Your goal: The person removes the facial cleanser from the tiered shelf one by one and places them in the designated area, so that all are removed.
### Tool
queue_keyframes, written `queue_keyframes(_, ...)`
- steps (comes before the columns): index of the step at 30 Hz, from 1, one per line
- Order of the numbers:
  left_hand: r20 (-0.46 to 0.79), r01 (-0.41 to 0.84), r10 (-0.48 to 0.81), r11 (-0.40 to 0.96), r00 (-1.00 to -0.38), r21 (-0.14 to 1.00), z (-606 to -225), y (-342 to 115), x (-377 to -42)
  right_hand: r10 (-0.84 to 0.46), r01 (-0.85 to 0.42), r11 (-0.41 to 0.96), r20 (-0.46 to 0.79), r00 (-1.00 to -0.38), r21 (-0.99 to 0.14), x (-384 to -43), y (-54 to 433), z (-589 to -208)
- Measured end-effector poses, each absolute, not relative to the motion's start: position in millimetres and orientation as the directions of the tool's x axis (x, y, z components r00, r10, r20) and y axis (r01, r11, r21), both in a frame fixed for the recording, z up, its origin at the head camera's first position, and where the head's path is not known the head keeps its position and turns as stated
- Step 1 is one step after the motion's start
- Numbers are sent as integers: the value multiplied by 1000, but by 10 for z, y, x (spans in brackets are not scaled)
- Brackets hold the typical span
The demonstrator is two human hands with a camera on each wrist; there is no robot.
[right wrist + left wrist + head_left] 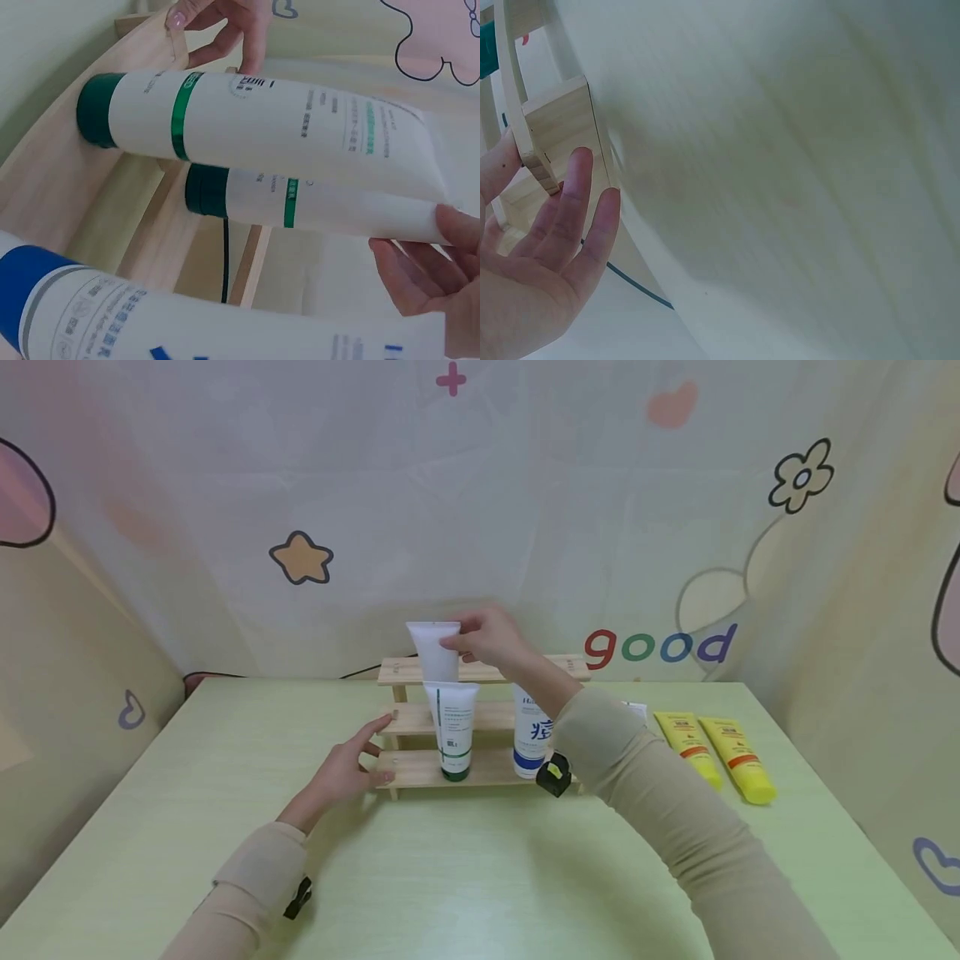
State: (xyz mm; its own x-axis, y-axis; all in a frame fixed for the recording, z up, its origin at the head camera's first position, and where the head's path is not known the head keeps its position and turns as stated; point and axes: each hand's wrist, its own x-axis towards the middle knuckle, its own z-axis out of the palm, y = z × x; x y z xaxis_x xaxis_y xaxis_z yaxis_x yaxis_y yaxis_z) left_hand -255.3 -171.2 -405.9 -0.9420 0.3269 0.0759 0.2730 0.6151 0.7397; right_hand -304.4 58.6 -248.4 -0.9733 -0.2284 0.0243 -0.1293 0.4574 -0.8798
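Observation:
My right hand [491, 637] pinches the flat top end of a white tube [437, 652], held upright with its dark green cap [206, 190] close over the rack's middle step. On the bottom step, a similar white tube [456, 727] with a green cap stands in front and overlaps it in the head view. To its right stands a white tube with a blue cap [527, 735], partly covered by my right forearm. My left hand [347, 768] holds the left end of the wooden step rack [491, 767], thumb at the bottom step, other fingers spread around its end.
Two yellow tubes [738, 760] lie on the table to the right of the rack. Beside them, the end of another white item [636, 708] shows behind my right sleeve. A dark cable [360, 672] runs behind the rack, near the patterned backdrop.

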Motion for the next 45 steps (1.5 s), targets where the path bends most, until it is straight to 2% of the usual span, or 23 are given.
queue_keyframes(9,82,278,329,607,-941,744,-4085,-1716,-2528,-217,-189,389,110,-970,-902,-3002,879,-2401)
queue_keyframes(18,85,285,334,613,-939,737,-4073,-1709,-2509,-164,-199,421,142,-976,-885,-2892,1347,-2247)
queue_keyframes(26,54,255,325,618,-944,743,-4087,-1681,-2507,-132,-245,514,206,-970,-822,-2730,1851,-2223)
queue_keyframes(37,40,241,319,625,-947,743,-4055,-1671,-2481,-121,-281,618,264,-957,-734,-2303,2429,-2390)
queue_keyframes(41,47,247,318,625,-947,740,-4044,-1685,-2503,-112,-275,582,259,-959,-766,-2184,2596,-2526)
queue_keyframes(45,53,249,314,628,-948,737,-4046,-1690,-2520,-75,-193,511,180,-981,-837,-2124,2772,-2725)
